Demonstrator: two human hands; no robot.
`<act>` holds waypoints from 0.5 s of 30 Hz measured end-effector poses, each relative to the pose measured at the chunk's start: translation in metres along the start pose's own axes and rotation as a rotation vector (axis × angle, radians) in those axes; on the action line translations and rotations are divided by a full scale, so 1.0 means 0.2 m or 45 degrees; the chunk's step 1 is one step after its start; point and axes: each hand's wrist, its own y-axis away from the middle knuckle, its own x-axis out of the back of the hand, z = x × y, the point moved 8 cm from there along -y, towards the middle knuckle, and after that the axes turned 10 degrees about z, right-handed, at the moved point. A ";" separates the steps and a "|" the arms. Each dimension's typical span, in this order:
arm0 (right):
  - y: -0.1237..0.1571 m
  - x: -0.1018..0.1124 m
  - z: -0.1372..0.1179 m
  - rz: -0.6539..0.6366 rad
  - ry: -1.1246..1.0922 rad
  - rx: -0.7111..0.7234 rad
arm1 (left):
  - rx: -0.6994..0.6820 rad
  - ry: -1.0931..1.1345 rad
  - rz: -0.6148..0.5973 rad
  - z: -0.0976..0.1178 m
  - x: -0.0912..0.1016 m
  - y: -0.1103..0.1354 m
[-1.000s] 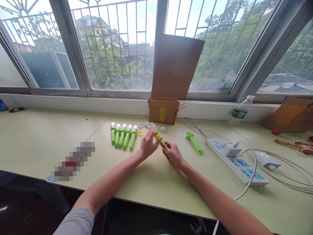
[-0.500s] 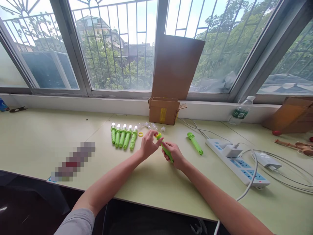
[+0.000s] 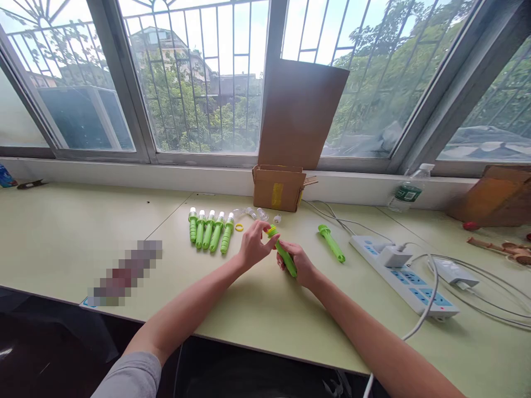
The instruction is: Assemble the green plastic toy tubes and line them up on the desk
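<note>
My right hand (image 3: 299,264) is wrapped round a green plastic tube (image 3: 285,257) that tilts up to the left. My left hand (image 3: 254,244) pinches the tube's top end, where a yellow ring (image 3: 272,230) sits. Several finished green tubes with white caps (image 3: 209,230) lie in a row just left of my hands. A loose yellow ring (image 3: 239,226) and small clear parts (image 3: 253,213) lie behind them. Another green tube (image 3: 331,242) lies alone to the right.
A small open cardboard box (image 3: 277,188) stands at the back under a cardboard sheet (image 3: 302,113). A white power strip (image 3: 404,276) with plugs and cables lies at the right. A water bottle (image 3: 406,190) and wooden pieces (image 3: 504,249) sit far right.
The green tube has slid further through my right hand, so more of its lower end shows. My left hand stays pinched at its top.
</note>
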 end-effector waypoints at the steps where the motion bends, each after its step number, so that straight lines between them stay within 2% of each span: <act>1: 0.00 0.00 0.00 -0.009 -0.007 0.000 | -0.001 -0.001 -0.004 0.00 0.00 0.00; 15: 0.02 -0.02 0.00 -0.068 -0.046 -0.042 | -0.018 -0.019 0.002 0.00 -0.01 0.01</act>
